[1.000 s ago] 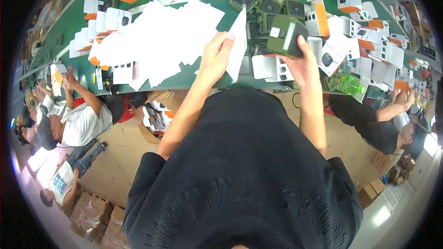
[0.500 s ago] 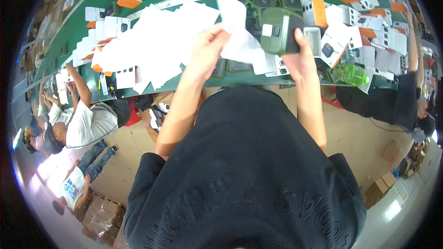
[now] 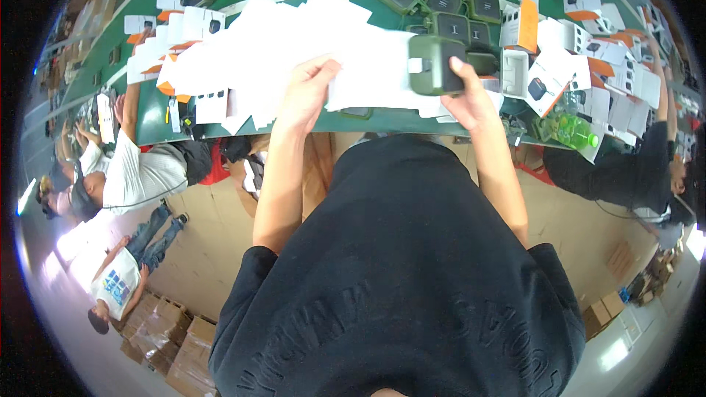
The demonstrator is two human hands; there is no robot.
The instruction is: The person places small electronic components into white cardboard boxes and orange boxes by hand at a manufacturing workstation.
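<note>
My right hand [image 3: 472, 103] grips a green, box-shaped device [image 3: 428, 66] with rounded corners and a dark face, its thumb on the dark side. A thin white sheet or sleeve [image 3: 371, 66] stretches between that device and my left hand [image 3: 307, 92]. The left fingers are pinched on the sheet's near left edge. Where the sheet meets the device, I cannot tell whether it touches or only lies behind. Under and behind the left hand spreads a pile of similar white sheets [image 3: 257, 51]. More green devices [image 3: 443, 1] stand just beyond my right hand.
White-and-orange cartons [image 3: 521, 26] crowd the right side, near an open white box [image 3: 514, 73]. A green plastic bottle [image 3: 573, 131] lies at the table's [image 3: 151, 114] right edge. More cartons [image 3: 195, 23] line the left. Co-workers sit on both sides.
The white sheet, raised and crumpled before, now lies flatter and stretched out. My left hand has moved slightly left and down. The green device has turned and shifted a little left.
</note>
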